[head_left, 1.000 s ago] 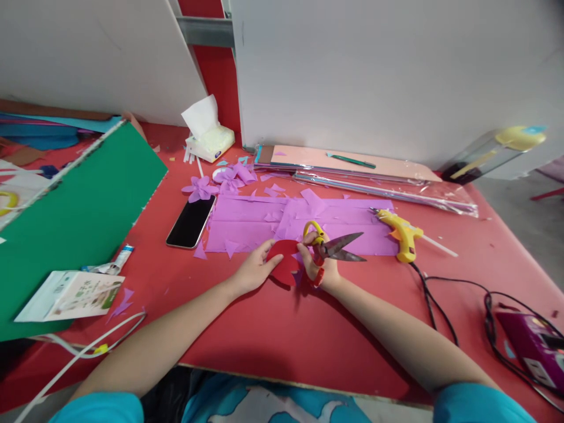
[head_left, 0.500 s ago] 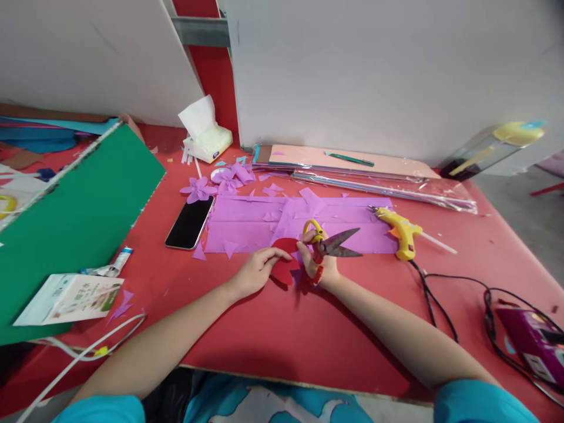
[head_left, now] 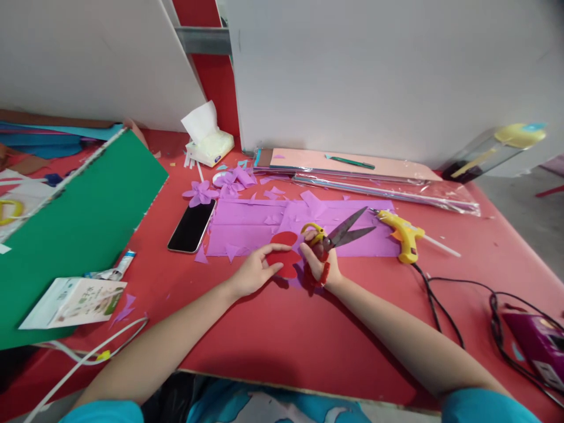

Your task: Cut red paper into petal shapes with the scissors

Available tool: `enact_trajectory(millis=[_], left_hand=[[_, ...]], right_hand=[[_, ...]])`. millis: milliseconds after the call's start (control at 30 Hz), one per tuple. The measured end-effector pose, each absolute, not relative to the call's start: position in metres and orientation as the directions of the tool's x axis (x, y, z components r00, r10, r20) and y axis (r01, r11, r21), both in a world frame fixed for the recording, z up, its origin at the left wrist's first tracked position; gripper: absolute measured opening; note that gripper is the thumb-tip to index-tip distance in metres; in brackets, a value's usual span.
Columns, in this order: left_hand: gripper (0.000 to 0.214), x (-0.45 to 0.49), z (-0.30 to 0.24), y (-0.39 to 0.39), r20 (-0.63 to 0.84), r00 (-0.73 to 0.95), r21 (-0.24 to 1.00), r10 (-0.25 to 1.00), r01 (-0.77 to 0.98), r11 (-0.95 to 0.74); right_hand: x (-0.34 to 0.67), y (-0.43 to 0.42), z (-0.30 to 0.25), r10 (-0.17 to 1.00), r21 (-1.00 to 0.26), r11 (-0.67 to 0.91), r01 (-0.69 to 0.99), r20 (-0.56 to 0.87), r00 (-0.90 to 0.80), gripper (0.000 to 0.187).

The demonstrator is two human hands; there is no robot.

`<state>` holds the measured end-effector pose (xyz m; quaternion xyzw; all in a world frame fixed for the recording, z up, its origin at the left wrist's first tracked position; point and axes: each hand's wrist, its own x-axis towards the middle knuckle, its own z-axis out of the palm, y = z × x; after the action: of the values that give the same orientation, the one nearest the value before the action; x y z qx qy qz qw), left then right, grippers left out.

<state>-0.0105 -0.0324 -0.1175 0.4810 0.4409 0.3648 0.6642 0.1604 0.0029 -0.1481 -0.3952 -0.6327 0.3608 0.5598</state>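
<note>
My left hand holds a rounded red paper cutout, its index finger lying across the sheet and the thumb below. Close on its right, my right hand is wrapped round yellow-handled scissors. The blades are spread and point up to the right, away from the cutout. Something red and curled shows at my right wrist; what it is, I cannot tell. Beneath and beyond both hands lies a purple paper sheet, with several purple scraps on it.
A phone and purple paper flowers lie on the left, near a tissue pack. On the right is a yellow glue gun with a black cord. A green board slants at left; wrapped sheets lie behind.
My left thumb and fingers have spread wider around the red cutout, which shows more of its lobed outline. The scissors have shifted slightly right, their tips angled higher.
</note>
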Motion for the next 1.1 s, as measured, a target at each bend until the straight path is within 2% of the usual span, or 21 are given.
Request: enact_trajectory(millis=[100, 233, 433, 500, 600, 667, 767, 800, 867, 967, 1100], left_hand=[[0.048, -0.013, -0.118, -0.029, -0.314, 0.355, 0.834, 0.881, -0.34, 0.434], [0.047, -0.018, -0.115, -0.023, -0.403, 0.378, 0.672, 0.833, -0.496, 0.55], [0.049, -0.024, -0.112, -0.02, -0.389, 0.361, 0.675, 0.848, -0.514, 0.529], [0.052, -0.024, -0.112, -0.019, -0.373, 0.349, 0.706, 0.86, -0.494, 0.507], [0.058, -0.025, -0.113, -0.018, -0.33, 0.325, 0.789, 0.886, -0.42, 0.448], [0.059, -0.027, -0.115, -0.015, -0.258, 0.302, 0.871, 0.918, -0.338, 0.356], [0.052, -0.034, -0.115, -0.011, -0.098, 0.257, 0.98, 0.961, -0.145, 0.138], [0.048, -0.037, -0.113, -0.01, -0.048, 0.246, 0.995, 0.968, -0.068, 0.067], [0.046, -0.042, -0.103, -0.008, 0.01, 0.242, 0.994, 0.97, 0.107, -0.037], [0.048, -0.048, -0.078, -0.008, -0.037, 0.271, 0.93, 0.962, 0.362, -0.066], [0.048, -0.053, -0.037, -0.008, 0.082, 0.272, 0.841, 0.959, 0.497, -0.213]], right_hand=[[0.16, 0.003, -0.147, 0.922, -0.925, 0.377, 0.04, 0.371, -0.111, 0.008], [0.161, 0.002, -0.145, 0.92, -0.932, 0.363, 0.01, 0.356, -0.161, 0.007], [0.164, 0.003, -0.146, 0.905, -0.917, 0.396, 0.043, 0.382, -0.184, 0.002], [0.165, 0.004, -0.147, 0.905, -0.919, 0.39, 0.058, 0.37, -0.211, 0.013], [0.167, 0.005, -0.143, 0.897, -0.915, 0.392, 0.092, 0.358, -0.257, 0.025], [0.17, 0.006, -0.136, 0.889, -0.908, 0.398, 0.132, 0.346, -0.3, 0.021], [0.174, 0.004, -0.117, 0.877, -0.904, 0.36, 0.23, 0.244, -0.413, 0.009], [0.176, 0.003, -0.111, 0.874, -0.905, 0.345, 0.25, 0.213, -0.436, 0.011], [0.181, 0.0, -0.098, 0.884, -0.913, 0.285, 0.292, 0.132, -0.449, 0.017], [0.191, -0.009, -0.088, 0.904, -0.928, 0.177, 0.328, 0.021, -0.428, 0.017], [0.208, -0.025, -0.088, 0.89, -0.913, 0.182, 0.365, -0.006, -0.457, 0.021]])
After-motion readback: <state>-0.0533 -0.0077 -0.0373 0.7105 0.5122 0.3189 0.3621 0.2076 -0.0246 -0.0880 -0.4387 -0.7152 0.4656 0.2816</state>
